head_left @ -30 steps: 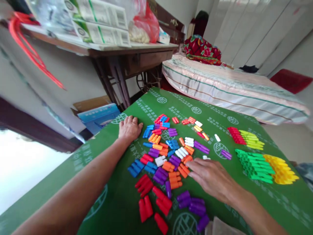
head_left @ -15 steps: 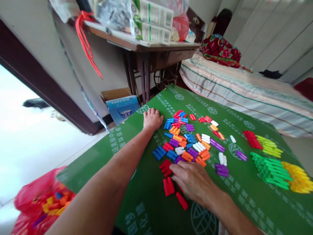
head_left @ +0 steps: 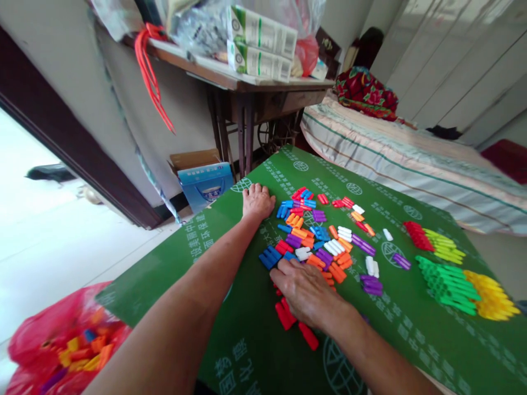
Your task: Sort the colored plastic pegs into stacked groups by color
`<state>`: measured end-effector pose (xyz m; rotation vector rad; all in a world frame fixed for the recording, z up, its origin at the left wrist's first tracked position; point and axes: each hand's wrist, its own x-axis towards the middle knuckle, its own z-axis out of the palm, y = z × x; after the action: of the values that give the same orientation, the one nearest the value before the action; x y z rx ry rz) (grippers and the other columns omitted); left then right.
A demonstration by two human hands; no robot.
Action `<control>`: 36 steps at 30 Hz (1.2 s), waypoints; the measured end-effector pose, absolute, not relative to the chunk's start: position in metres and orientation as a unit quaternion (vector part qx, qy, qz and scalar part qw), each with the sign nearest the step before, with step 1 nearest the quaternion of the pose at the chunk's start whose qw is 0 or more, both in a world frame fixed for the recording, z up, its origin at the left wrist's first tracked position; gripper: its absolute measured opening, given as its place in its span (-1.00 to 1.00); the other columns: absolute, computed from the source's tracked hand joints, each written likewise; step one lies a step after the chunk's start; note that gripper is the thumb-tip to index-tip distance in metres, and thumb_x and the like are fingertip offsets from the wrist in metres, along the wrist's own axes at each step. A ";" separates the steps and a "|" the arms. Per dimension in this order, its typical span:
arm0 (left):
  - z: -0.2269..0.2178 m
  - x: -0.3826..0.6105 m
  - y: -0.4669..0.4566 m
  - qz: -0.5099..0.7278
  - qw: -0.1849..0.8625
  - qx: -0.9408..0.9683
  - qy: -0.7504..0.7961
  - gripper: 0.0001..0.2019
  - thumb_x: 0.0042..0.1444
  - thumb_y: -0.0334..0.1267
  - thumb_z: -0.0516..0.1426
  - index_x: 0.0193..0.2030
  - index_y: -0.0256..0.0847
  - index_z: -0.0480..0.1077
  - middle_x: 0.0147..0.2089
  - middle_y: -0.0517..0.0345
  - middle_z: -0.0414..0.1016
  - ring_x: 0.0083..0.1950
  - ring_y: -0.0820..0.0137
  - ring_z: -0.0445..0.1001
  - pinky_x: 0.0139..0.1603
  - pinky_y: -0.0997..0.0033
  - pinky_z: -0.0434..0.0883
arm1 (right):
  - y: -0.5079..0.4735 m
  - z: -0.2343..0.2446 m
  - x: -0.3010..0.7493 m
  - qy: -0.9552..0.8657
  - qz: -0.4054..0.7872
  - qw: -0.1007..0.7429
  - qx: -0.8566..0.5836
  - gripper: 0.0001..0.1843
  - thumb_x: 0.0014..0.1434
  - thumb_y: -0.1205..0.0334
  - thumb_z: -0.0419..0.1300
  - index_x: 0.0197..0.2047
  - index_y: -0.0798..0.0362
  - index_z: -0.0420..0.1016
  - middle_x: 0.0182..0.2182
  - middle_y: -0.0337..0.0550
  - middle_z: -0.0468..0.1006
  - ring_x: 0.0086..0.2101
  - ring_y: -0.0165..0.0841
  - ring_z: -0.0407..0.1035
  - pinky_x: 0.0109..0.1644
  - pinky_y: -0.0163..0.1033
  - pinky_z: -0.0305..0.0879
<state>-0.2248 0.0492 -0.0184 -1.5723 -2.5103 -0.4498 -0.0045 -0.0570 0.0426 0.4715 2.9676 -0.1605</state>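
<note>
My left hand point(head_left: 258, 201) rests palm down on a green printed board point(head_left: 164, 263), fingers loosely apart, left of the scattered pegs. Bullet-shaped plastic pegs lie across the board, many side by side in small groups. My right hand point(head_left: 302, 288) is over the near end of the spread, its fingers curled down beside blue pegs point(head_left: 269, 257). Red pegs point(head_left: 285, 314) show partly under and in front of it. The fingertips are hidden, so what they grip cannot be seen. Close by are orange pegs point(head_left: 337, 273), a white group point(head_left: 303, 253) and purple pegs point(head_left: 325, 258).
At the right, stacked red point(head_left: 418, 237), lime point(head_left: 444, 245), green point(head_left: 448, 285) and yellow pegs point(head_left: 489, 293) sit together. A red plastic bag point(head_left: 37, 329) of pegs is at lower left. Behind stand a blue box point(head_left: 206, 186), a cluttered table point(head_left: 230, 81) and a bed point(head_left: 370, 131).
My right hand has moved slightly left and away from me, from beside the red pegs to the blue ones, now covering some red pegs. My left hand stays in place. The view has shifted slightly.
</note>
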 end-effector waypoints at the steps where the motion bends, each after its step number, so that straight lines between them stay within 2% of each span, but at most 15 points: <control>1: -0.018 -0.225 0.049 -0.150 0.073 -0.523 -0.836 -0.56 0.19 -0.05 -0.10 0.04 -0.30 0.32 0.18 -0.21 0.28 0.26 0.06 0.13 0.19 0.02 0.06 | -0.056 0.044 -0.004 0.982 -0.061 0.063 0.165 -0.75 0.08 0.42 0.05 -0.14 0.06 0.36 -0.22 -0.09 0.44 -0.20 -0.25 0.33 -0.22 -0.21 0.28; 4: -0.019 -0.226 0.049 -0.146 0.073 -0.521 -0.838 -0.55 0.19 -0.02 -0.07 0.06 -0.29 0.31 0.19 -0.16 0.27 0.27 0.09 0.12 0.20 0.02 0.06 | -0.048 0.049 0.008 0.971 -0.097 0.025 0.216 -0.77 0.10 0.30 0.11 -0.12 0.04 0.38 -0.20 -0.11 0.47 -0.20 -0.27 0.38 -0.17 -0.22 0.31; 7: -0.020 -0.227 0.049 -0.137 0.073 -0.519 -0.840 -0.54 0.19 -0.01 -0.06 0.09 -0.28 0.28 0.22 -0.11 0.25 0.29 0.11 0.09 0.22 0.01 0.04 | -0.033 0.051 0.036 0.946 -0.093 -0.071 0.301 -0.63 0.15 0.18 0.11 0.05 -0.01 0.35 -0.08 -0.07 0.49 -0.14 -0.25 0.40 -0.10 -0.17 0.33; 10: -0.020 -0.228 0.049 -0.128 0.077 -0.520 -0.841 -0.54 0.20 -0.01 -0.06 0.10 -0.27 0.28 0.23 -0.12 0.25 0.29 0.12 0.10 0.22 0.01 0.04 | -0.012 0.046 0.076 0.897 -0.053 -0.137 0.416 -0.54 0.18 0.04 0.06 0.15 -0.09 0.30 -0.03 -0.10 0.51 -0.22 -0.25 0.47 -0.17 -0.17 0.37; 13: -0.020 -0.229 0.049 -0.119 0.085 -0.522 -0.840 -0.55 0.20 -0.01 -0.06 0.09 -0.27 0.29 0.22 -0.13 0.25 0.28 0.12 0.12 0.21 0.01 0.06 | 0.008 0.034 0.120 0.837 -0.030 -0.099 0.538 -0.49 0.17 -0.10 0.01 0.12 -0.09 0.35 -0.20 -0.13 0.60 -0.34 -0.23 0.51 -0.34 -0.19 0.38; 16: -0.018 -0.229 0.049 -0.111 0.094 -0.524 -0.839 -0.56 0.20 -0.02 -0.07 0.07 -0.28 0.30 0.21 -0.12 0.27 0.28 0.12 0.13 0.20 0.02 0.09 | 0.027 0.019 0.160 0.791 -0.004 -0.043 0.610 -0.43 0.19 -0.17 -0.10 0.09 -0.04 0.39 -0.33 -0.08 0.62 -0.35 -0.16 0.52 -0.34 -0.14 0.38; 23: -0.016 -0.233 0.051 -0.086 0.110 -0.523 -0.841 -0.55 0.20 -0.02 -0.13 0.06 -0.20 0.33 0.22 -0.13 0.29 0.27 0.10 0.16 0.17 0.05 0.15 | 0.045 -0.009 0.195 0.752 0.005 -0.025 0.658 -0.47 0.20 -0.15 -0.12 -0.07 -0.03 0.50 -0.45 -0.04 0.63 -0.45 -0.13 0.52 -0.42 -0.09 0.38; 27: -0.013 -0.234 0.051 -0.070 0.116 -0.525 -0.840 -0.53 0.20 -0.02 -0.17 0.08 -0.20 0.31 0.23 -0.13 0.28 0.28 0.11 0.15 0.17 0.06 0.16 | 0.041 -0.010 0.189 0.755 -0.032 -0.018 0.655 -0.45 0.21 -0.17 -0.15 -0.18 -0.02 0.52 -0.47 -0.02 0.62 -0.41 -0.11 0.53 -0.38 -0.08 0.38; 30: -0.011 -0.235 0.052 -0.058 0.117 -0.528 -0.839 -0.52 0.20 -0.02 -0.19 0.09 -0.22 0.31 0.24 -0.14 0.27 0.28 0.09 0.16 0.17 0.05 0.18 | 0.039 -0.006 0.191 0.752 -0.061 0.006 0.656 -0.45 0.24 -0.16 -0.18 -0.15 -0.03 0.52 -0.44 -0.05 0.62 -0.36 -0.10 0.53 -0.33 -0.07 0.40; 32: -0.009 -0.236 0.053 -0.052 0.116 -0.531 -0.838 -0.50 0.20 -0.01 -0.20 0.09 -0.24 0.30 0.25 -0.15 0.26 0.29 0.07 0.16 0.17 0.04 0.18 | 0.038 -0.004 0.196 0.756 -0.056 0.012 0.652 -0.50 0.26 -0.08 -0.15 -0.03 -0.05 0.48 -0.36 -0.06 0.63 -0.31 -0.12 0.53 -0.27 -0.08 0.41; 34: -0.007 -0.237 0.054 -0.049 0.115 -0.532 -0.837 -0.48 0.20 0.00 -0.22 0.10 -0.25 0.29 0.25 -0.16 0.26 0.29 0.06 0.15 0.18 0.03 0.18 | 0.038 -0.001 0.202 0.781 -0.041 0.011 0.623 -0.57 0.27 0.12 -0.11 0.08 -0.07 0.42 -0.19 -0.08 0.61 -0.21 -0.18 0.51 -0.17 -0.11 0.41; 36: -0.005 -0.238 0.056 -0.046 0.112 -0.533 -0.837 -0.47 0.20 0.00 -0.23 0.10 -0.26 0.29 0.25 -0.17 0.26 0.29 0.04 0.16 0.18 0.02 0.18 | 0.038 0.002 0.207 0.821 -0.030 0.012 0.570 -0.53 0.22 0.33 -0.10 0.13 -0.09 0.39 -0.04 -0.09 0.53 -0.10 -0.25 0.46 -0.06 -0.16 0.38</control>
<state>-0.2378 0.0557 -0.0054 -1.5656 -2.4570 -0.1350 0.2068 0.0380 0.0016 1.7781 2.5598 -0.0949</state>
